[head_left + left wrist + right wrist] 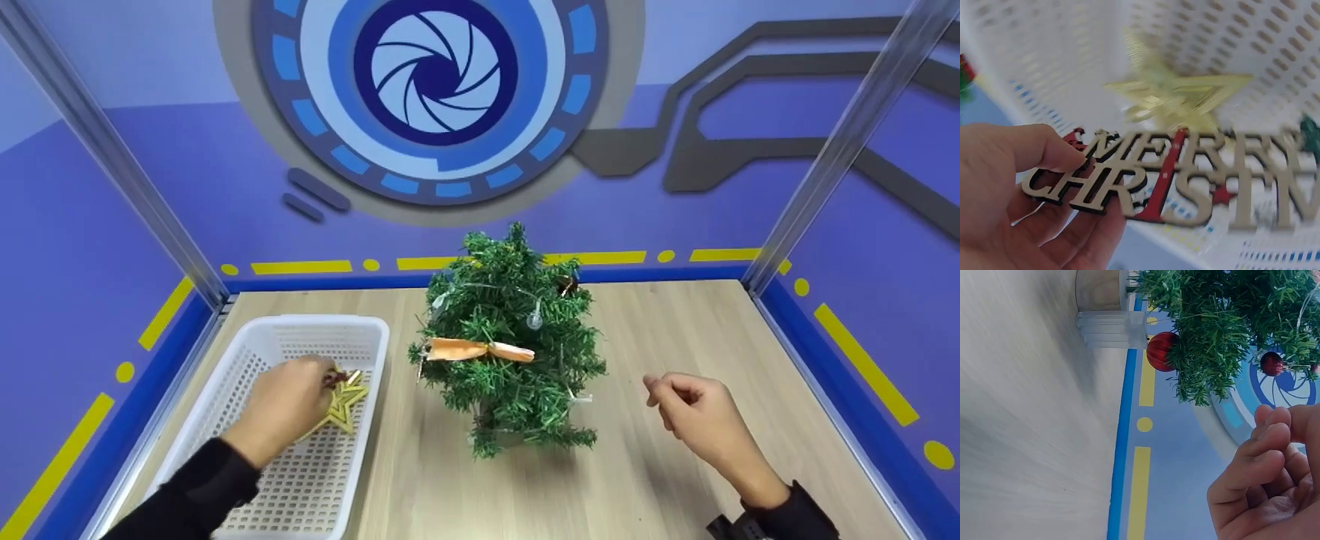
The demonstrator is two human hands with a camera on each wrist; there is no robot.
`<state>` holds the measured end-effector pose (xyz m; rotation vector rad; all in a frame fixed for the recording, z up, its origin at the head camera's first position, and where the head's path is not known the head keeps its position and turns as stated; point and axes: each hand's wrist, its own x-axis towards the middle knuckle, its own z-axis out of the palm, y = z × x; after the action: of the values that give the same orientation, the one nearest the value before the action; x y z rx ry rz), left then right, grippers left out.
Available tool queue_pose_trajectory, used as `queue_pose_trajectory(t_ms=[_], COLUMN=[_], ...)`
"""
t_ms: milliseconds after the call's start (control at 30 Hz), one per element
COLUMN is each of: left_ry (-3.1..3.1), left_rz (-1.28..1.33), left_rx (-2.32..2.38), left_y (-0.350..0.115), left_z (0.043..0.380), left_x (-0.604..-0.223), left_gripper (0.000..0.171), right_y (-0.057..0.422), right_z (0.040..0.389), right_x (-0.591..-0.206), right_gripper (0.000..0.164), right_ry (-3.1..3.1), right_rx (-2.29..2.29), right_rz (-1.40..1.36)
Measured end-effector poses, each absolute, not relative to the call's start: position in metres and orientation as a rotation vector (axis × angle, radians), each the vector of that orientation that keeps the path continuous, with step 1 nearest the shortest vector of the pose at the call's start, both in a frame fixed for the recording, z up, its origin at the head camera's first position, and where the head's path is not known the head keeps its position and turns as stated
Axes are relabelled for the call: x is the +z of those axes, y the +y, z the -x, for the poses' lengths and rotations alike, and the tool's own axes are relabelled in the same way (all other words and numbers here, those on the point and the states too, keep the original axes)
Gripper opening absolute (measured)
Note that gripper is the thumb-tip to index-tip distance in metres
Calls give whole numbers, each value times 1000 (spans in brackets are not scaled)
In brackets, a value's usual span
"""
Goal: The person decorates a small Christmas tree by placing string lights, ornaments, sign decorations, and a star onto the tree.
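In the left wrist view, a wooden MERRY CHRISTMAS letter sign [1165, 183] with a red letter and small coloured pieces is pinched at its left end between the thumb and fingers of my left hand [289, 401]. That hand is inside the white plastic basket [381, 341]. A gold glitter star [343, 409] lies in the basket beside the fingers. My right hand [694, 416] hovers at the right of a small artificial Christmas tree [517, 322], fingers loosely curled with nothing in them.
An orange and white bow [457, 349] and clear bulb lights [534, 320] hang on the tree. Red baubles [1162, 351] show in the right wrist view, near the wooden base [1098, 291] and a clear box [1112, 329]. Purple-blue panels [172, 172] enclose the tabletop [675, 322].
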<state>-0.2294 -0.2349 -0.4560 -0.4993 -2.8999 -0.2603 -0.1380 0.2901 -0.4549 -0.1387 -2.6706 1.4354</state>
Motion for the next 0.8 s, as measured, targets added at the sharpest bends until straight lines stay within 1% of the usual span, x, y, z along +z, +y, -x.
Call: queue_pose_trajectory(t_ms=[100,233,400,567,667,800], left_ry=[-2838,-2725,-2529,-2382,-2280,-2096], left_rz=[474,442,419,268,245,311], left_rx=[-410,-607,-836,-1076,-1242,-1549], left_y=[-238,-239,-235,-227,-219,-209], left_z=[218,205,184,159,147,134], left_x=[-430,-395,-356,-321,-307,-296], left_gripper=[15,26,36,44,38,31], right_y=[294,298,290,272,257,237], right_z=[137,134,123,109,101,97], right_x=[-453,-446,-427,-408,-399,-392], right_gripper=[33,35,33,29,28,32], right_ry=[-2650,-2573,-2500,-2388,-2271,-2154], right_rx=[1418,1457,1446,1443,1442,1446], right_rz=[129,89,-60,-207,-349,-612])
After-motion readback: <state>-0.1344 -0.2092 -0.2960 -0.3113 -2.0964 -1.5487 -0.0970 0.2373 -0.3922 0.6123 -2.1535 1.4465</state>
